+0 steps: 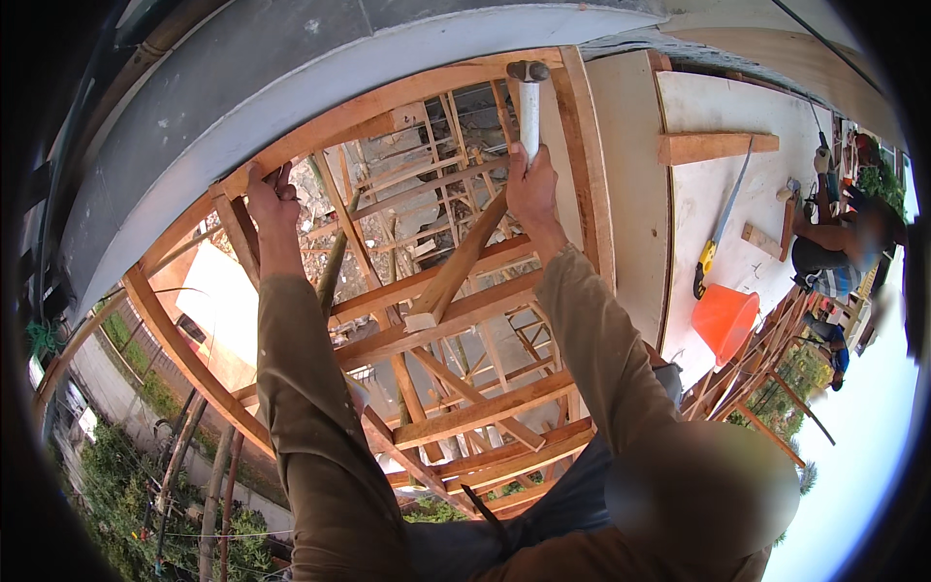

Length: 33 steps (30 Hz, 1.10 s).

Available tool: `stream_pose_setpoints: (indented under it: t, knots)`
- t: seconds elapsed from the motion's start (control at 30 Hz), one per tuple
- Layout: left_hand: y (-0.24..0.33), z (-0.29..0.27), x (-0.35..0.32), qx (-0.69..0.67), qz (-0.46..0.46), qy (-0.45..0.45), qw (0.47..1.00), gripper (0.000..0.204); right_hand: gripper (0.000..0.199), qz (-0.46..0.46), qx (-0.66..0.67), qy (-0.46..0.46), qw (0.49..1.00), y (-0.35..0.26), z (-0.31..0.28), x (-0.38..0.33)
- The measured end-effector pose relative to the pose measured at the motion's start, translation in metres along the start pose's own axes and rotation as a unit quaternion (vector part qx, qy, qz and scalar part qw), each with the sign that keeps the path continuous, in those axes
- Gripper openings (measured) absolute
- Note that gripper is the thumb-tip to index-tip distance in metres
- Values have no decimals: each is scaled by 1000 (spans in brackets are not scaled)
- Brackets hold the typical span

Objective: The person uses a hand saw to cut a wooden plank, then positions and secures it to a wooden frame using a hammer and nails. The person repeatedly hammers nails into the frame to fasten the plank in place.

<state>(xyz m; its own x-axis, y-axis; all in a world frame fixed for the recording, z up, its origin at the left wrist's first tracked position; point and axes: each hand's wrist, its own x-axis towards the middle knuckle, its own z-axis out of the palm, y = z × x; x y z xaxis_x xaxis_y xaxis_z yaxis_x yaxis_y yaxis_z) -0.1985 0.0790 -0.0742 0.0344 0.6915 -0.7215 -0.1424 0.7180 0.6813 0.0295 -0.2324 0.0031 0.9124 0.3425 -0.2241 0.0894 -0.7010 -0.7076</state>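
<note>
My right hand (532, 187) grips the pale handle of a hammer (529, 102), its dark metal head up against the top wooden beam (388, 97) of a timber frame. On the left end of that same curved beam, my left hand (272, 199) has its fingers closed over the wood. Both forearms, in brown sleeves, reach up from the lower edge. Below the hands a slanted wooden strut (456, 272) crosses the frame's open bays.
Grey concrete edge (291, 87) runs above the beam. Right of the frame lies a plywood deck (718, 204) with a handsaw (720, 228), an orange bucket (723, 320) and wood offcuts. Another person (839, 247) crouches at the far right. Ground and plants lie far below.
</note>
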Motion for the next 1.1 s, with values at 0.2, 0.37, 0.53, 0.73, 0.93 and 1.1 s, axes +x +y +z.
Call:
stream_pose_setpoints:
  t: [0.2, 0.37, 0.53, 0.73, 0.93, 1.1]
  knots:
    - [-2, -5, 1, -27, -6, -3, 1000, 36, 46, -37, 87, 52, 994, -2, 9, 5]
    - [2, 4, -3, -18, -20, -1, 1000, 40, 48, 17, -13, -44, 999, -17, 6, -3]
    - [3, 0, -7, -16, -29, 29, 999, 40, 39, -136, 72, -78, 985, -48, 11, -45]
    - [4, 0, -9, -44, -29, 42, 998, 33, 36, -192, -17, -130, 973, -65, 49, -46]
    - [11, 2, -16, -37, -29, 38, 998, 32, 40, -170, -63, -146, 973, -48, 57, -43]
    - [15, 2, -18, -29, -42, 35, 998, 28, 40, -126, -110, -207, 964, -50, 49, -50]
